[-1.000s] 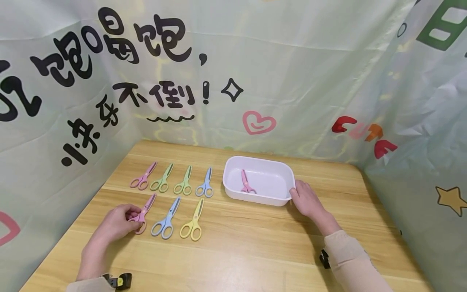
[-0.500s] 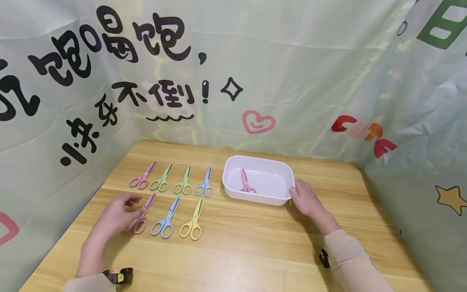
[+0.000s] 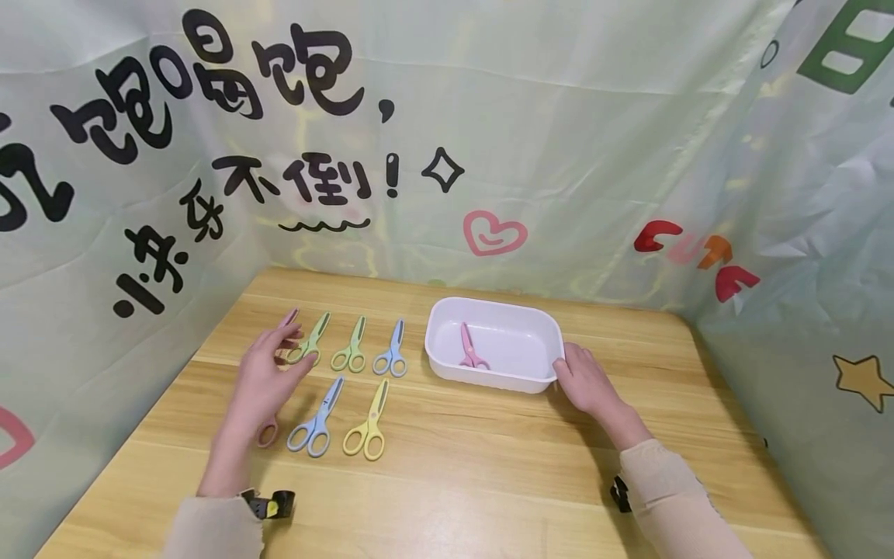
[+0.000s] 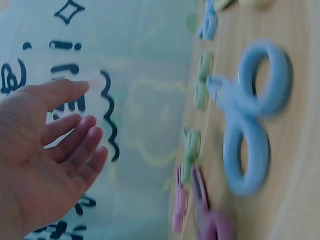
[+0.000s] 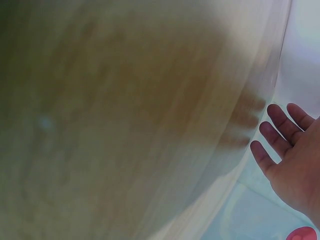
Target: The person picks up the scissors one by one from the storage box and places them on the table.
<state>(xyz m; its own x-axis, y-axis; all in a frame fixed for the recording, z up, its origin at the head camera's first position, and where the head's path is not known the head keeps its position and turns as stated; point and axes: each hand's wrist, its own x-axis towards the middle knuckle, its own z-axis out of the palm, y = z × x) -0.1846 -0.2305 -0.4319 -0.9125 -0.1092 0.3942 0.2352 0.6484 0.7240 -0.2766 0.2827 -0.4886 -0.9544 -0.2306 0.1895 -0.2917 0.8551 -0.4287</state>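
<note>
My left hand [image 3: 262, 382] hovers over the left end of the scissors rows, holding nothing, its fingers loosely bent. Beneath its fingertips lie the back-row pink scissors [image 3: 290, 316], partly hidden, and green scissors [image 3: 312, 342]. My wrist covers most of the front pink scissors [image 3: 275, 429]. To its right lie the front blue scissors [image 3: 320, 419] and yellow scissors [image 3: 373, 417]. My right hand [image 3: 589, 383] rests against the right end of the white tray [image 3: 482, 378], thumb at the near corner. In the right wrist view its fingers [image 5: 280, 140] look straight. Inside the tray lie pink scissors [image 3: 469, 348].
Another pair of green scissors [image 3: 355, 348] and small blue scissors [image 3: 395, 346] continue the back row up to the tray. Printed curtains [image 3: 587, 171] stand behind and at both sides of the wooden table [image 3: 475, 473].
My left hand has let go of the front pink scissors, which stay on the table, and moved up and right toward the back row. My right hand stays at the tray.
</note>
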